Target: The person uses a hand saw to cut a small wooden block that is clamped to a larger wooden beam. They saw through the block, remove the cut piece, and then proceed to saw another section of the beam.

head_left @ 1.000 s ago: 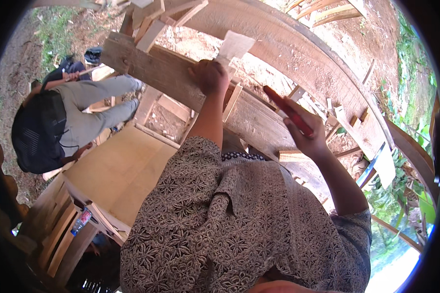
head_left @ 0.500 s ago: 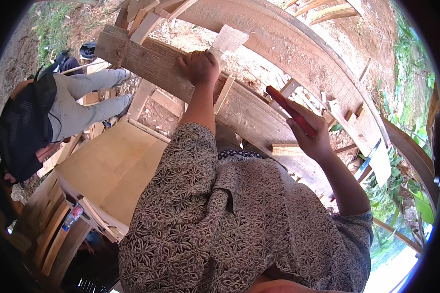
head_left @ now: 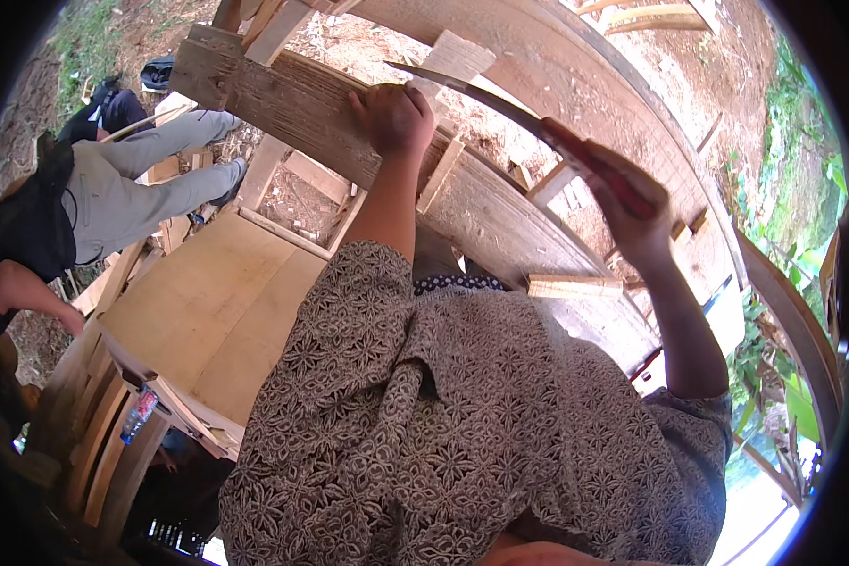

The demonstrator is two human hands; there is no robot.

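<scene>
My left hand (head_left: 398,118) is closed on a pale flat piece of wood (head_left: 464,58), pressing it at the edge of a long weathered plank (head_left: 292,94). The far end of the piece sticks out beyond my knuckles; the rest is under my hand. In my right hand (head_left: 635,203) is the red handle of a curved hand saw (head_left: 500,101). Its dark, narrow blade points left, with the tip just above my left hand. Whether the blade touches the wood cannot be told, and its teeth are too small to see.
A large curved timber (head_left: 575,85) runs across the far side. A short wood block (head_left: 575,287) lies on the plank to the right. At left is a plywood sheet (head_left: 217,311) with a plastic bottle (head_left: 140,417) below it. Another person (head_left: 132,193) bends at the far left.
My right hand has moved right and slightly up, and the saw's blade now shows, reaching left toward my left hand. The left hand keeps its hold. The other person has shifted left.
</scene>
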